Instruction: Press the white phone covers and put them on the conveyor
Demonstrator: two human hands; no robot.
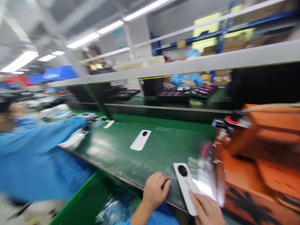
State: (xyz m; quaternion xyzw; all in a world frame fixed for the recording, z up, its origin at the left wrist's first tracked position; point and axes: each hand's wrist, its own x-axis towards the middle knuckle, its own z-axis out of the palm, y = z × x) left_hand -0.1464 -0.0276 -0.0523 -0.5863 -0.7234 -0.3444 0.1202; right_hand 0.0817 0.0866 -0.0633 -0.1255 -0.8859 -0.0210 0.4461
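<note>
My right hand [208, 207] grips the lower end of a white phone back cover [187, 184], fingers over its right edge. The cover has a large round dark camera area at its upper end and is tilted at the bench's front edge. To its left, my left hand [155, 190] rests at the bench edge with fingers curled. Something small and black shows between thumb and forefinger, too unclear to name. Another white phone back cover [140, 141] lies farther back on the green bench top [112, 137], apart from both hands.
An orange machine [253, 168] stands close on the right, with clear plastic film [205, 178] beside it. A green bin [82, 198] holding clear plastic sits below the bench. At left is a person in blue [42, 156]; another works behind black trays [173, 94].
</note>
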